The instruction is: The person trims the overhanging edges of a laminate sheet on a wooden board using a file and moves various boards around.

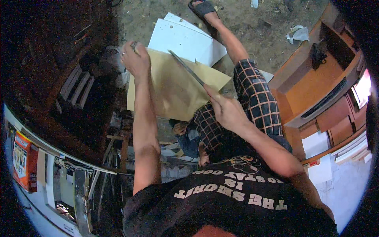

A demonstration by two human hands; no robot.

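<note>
A person seated low works with 2 bare hands over a flat, tan, board-like rectangular panel [173,89], which lies tilted in the upper centre of the frame, near the person's legs. The left hand [136,62], wearing a ring, grasps the panel's upper-left corner, fingers bent over the edge. The right hand [231,112], at the centre of the frame, is clenched around the lower end of a long, narrow, dark metal tool [184,67]. The tool slants toward the upper left across the panel, its tip near the panel's top edge; whether it touches the panel, I cannot tell.

Just beyond, at top centre, at least 2 flat white rectangular sheets [183,41] overlap on the stained grey floor [272,27]. A foot in a dark open sandal [203,8] rests at the top of the frame, below black checked trousers [258,98] with pale lines. Crumpled whitish scrap [298,34] lies at upper right. An orange-brown wooden cabinet [312,91] with open compartments fills the right side. A red-orange box [21,162] stands at lower left.
</note>
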